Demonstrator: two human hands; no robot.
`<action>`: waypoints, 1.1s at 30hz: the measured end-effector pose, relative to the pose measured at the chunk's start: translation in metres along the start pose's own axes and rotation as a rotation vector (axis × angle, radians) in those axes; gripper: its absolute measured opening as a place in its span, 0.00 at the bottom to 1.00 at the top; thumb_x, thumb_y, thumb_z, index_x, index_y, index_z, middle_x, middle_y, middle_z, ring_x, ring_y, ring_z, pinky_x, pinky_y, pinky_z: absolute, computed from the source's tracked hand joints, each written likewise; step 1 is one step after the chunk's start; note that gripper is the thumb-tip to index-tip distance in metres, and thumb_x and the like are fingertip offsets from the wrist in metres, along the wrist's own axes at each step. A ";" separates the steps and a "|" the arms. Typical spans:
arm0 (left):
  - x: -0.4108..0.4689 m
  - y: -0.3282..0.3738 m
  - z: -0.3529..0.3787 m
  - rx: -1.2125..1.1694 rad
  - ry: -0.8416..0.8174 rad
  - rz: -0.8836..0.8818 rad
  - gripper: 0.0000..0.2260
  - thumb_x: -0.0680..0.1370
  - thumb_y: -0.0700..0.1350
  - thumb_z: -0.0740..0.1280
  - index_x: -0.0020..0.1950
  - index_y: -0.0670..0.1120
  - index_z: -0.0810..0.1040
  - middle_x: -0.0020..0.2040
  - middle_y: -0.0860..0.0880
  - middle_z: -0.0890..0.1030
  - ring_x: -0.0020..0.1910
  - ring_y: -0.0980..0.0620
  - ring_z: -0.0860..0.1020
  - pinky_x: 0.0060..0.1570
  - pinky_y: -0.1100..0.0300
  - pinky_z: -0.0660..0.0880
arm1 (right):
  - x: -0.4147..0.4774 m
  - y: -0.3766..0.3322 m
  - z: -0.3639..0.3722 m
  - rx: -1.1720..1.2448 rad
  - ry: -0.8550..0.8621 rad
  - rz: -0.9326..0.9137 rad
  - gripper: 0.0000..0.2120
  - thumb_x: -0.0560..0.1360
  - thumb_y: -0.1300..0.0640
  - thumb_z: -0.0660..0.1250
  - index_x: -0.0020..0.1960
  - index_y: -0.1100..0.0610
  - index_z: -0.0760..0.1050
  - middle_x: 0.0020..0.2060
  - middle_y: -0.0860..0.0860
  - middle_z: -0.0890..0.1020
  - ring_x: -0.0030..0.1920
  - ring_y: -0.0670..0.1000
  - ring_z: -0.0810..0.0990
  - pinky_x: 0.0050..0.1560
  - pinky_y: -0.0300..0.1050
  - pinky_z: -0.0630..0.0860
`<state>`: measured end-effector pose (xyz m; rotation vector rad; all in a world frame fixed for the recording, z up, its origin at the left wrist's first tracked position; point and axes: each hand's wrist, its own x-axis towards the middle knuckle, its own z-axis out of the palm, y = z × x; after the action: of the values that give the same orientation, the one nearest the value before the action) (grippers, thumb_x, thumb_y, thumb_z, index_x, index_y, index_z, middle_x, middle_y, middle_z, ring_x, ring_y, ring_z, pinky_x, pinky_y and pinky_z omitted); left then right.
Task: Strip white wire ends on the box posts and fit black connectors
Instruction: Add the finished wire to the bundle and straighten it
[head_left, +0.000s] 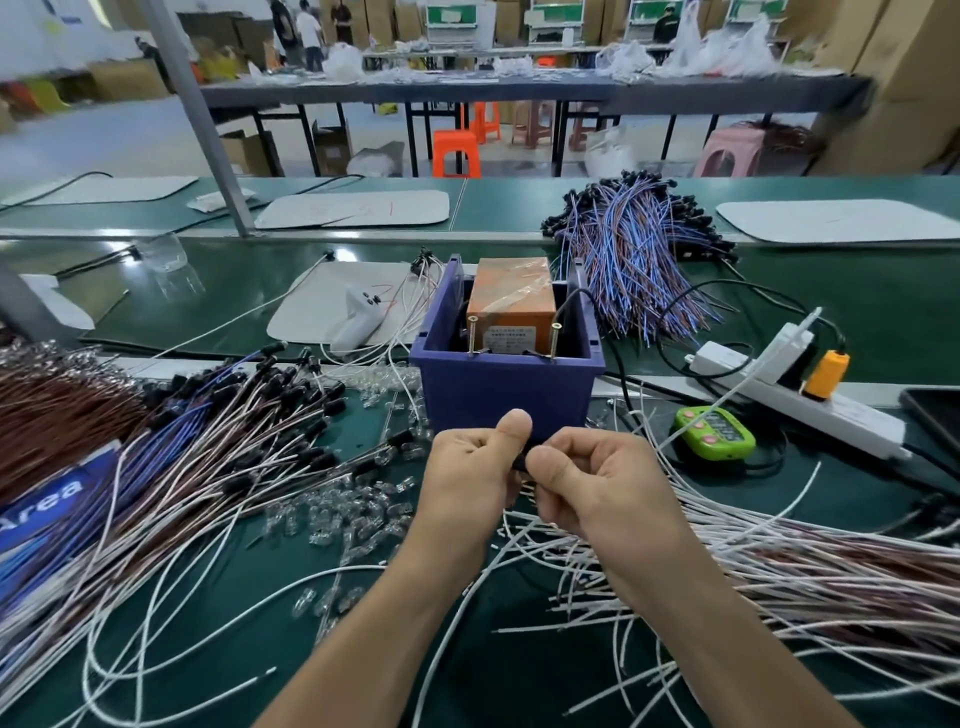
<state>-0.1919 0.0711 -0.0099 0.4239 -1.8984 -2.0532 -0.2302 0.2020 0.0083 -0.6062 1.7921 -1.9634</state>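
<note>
Purple box (506, 395) blocks the centre. Connector-tipped wire bundles (234, 441) crowd its left, loose white wires (727, 545) its right, beside the power strip (810, 405). Bare table (218, 291) lies behind-left.

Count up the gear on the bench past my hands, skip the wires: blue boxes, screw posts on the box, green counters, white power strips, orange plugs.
Blue box: 1
Screw posts: 2
Green counter: 1
White power strip: 1
Orange plug: 1
Total: 6
</note>
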 end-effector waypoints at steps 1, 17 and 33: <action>-0.001 0.001 0.002 -0.031 -0.016 -0.019 0.35 0.77 0.57 0.70 0.33 0.26 0.64 0.30 0.25 0.67 0.28 0.31 0.64 0.31 0.33 0.67 | 0.000 0.000 0.000 0.013 0.001 -0.005 0.16 0.80 0.65 0.68 0.34 0.55 0.81 0.25 0.55 0.76 0.25 0.48 0.70 0.26 0.35 0.66; 0.016 -0.003 -0.030 0.852 0.317 0.177 0.17 0.79 0.61 0.67 0.31 0.59 0.76 0.23 0.58 0.73 0.23 0.53 0.68 0.26 0.60 0.61 | 0.004 0.001 -0.010 -0.097 -0.185 0.211 0.11 0.79 0.65 0.70 0.38 0.59 0.79 0.26 0.56 0.77 0.25 0.47 0.69 0.26 0.36 0.65; 0.022 0.033 -0.101 1.475 0.304 -0.176 0.08 0.74 0.49 0.74 0.42 0.64 0.85 0.32 0.60 0.76 0.33 0.54 0.72 0.33 0.61 0.66 | 0.003 0.008 -0.013 -0.125 -0.220 0.234 0.13 0.78 0.65 0.71 0.37 0.54 0.81 0.28 0.57 0.78 0.29 0.52 0.68 0.27 0.37 0.63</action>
<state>-0.1687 -0.0316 0.0147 1.1082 -2.8281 -0.2107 -0.2400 0.2098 -0.0009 -0.5962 1.7688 -1.5768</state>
